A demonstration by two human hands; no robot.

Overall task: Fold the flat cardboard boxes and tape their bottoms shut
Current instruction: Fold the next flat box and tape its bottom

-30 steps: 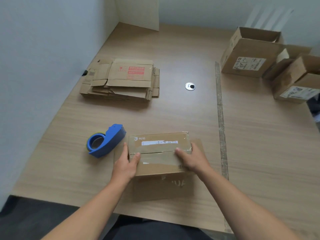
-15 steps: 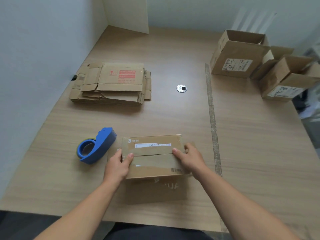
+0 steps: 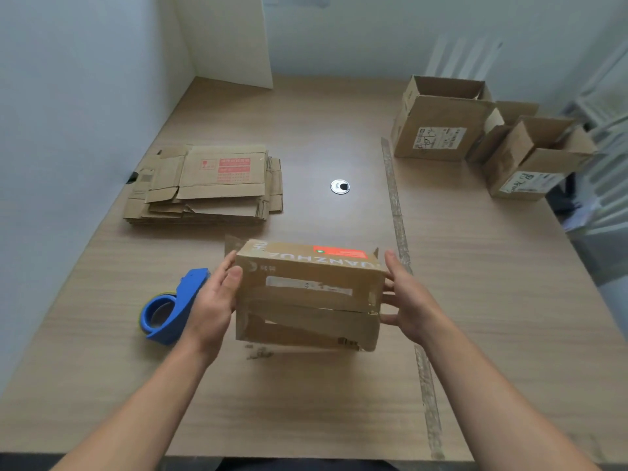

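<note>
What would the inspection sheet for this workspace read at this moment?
Surface: wooden table, with a worn strip running front to back on its right half.
Job's things: box tilted, taped bottom towards the camera; flat cardboard stack far left; blue tape dispenser near left; folded open boxes far right.
Clutter: round grommet mid-table.
Hands: left hand pinches the box's left edge, thumb on the taped face; right hand presses flat against its right side.
Cables: nothing seen.
Surroundings: white walls; pale board leaning in the far corner.
</note>
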